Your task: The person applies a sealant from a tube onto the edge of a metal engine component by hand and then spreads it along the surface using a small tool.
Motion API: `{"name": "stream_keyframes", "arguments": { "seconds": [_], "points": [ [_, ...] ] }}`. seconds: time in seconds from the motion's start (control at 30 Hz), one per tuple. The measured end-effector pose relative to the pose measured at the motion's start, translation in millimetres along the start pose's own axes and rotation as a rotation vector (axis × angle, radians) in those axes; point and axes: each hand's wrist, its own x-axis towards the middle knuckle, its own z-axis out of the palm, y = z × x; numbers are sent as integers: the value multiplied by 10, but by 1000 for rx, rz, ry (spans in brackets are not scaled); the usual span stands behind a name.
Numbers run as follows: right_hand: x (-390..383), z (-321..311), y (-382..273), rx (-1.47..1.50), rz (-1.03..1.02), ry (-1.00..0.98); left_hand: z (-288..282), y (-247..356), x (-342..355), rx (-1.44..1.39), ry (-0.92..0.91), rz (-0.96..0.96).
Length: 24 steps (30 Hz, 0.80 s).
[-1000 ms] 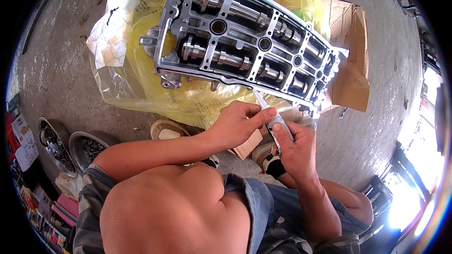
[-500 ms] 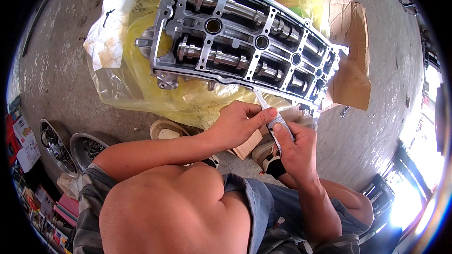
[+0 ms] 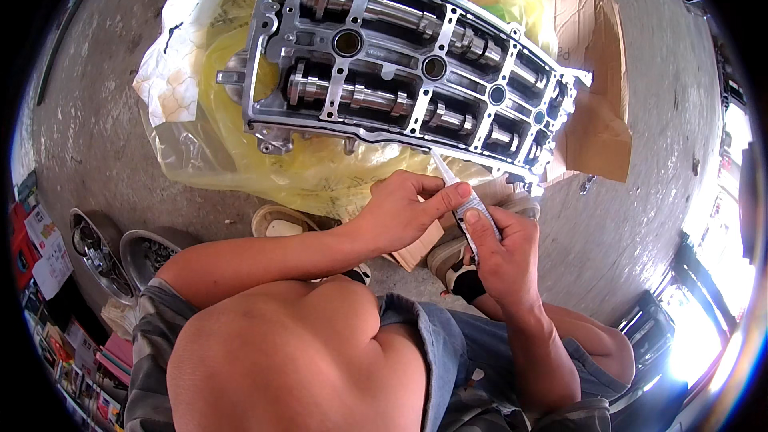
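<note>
Both my hands close on a silvery squeeze tube [image 3: 466, 210] with a long pale nozzle. My left hand [image 3: 408, 210] pinches it near the nozzle end. Lower down, my right hand [image 3: 510, 252] grips the tube body with the thumb pressed on it. The nozzle tip meets or nearly meets the near edge of a metal camshaft housing [image 3: 388, 74]; I cannot tell if it touches. Two shiny camshafts lie inside the housing, and a dark line runs along its rim.
Beneath the housing spreads a yellow plastic bag [image 3: 240, 168], with a stained white cloth [image 3: 178, 72] at left and opened cardboard [image 3: 604, 128] at right. Metal bowls [image 3: 148, 244] with small parts stand at lower left. My shoes [image 3: 452, 260] are close below the housing.
The housing and bag sit slightly farther left in the view, most clearly at the left end. My hands and the tube keep nearly the same place and grip.
</note>
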Motion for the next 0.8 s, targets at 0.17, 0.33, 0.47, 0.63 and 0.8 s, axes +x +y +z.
{"name": "stream_keyframes", "arguments": {
  "seconds": [0.17,0.33,0.47,0.63,0.8],
  "points": [
    [8,-11,45,-2,-5,6,30,-50,25,1,14,29],
    [9,-41,63,-16,-25,14,45,12,25,-6,9,15],
    [-6,-45,24,24,5,12,61,0,42,-13,10,21],
    [5,-57,56,20,12,8,80,-43,71,8,15,46],
    [-18,-79,17,33,31,19,87,-31,102,52,-25,11]
  ]
}}
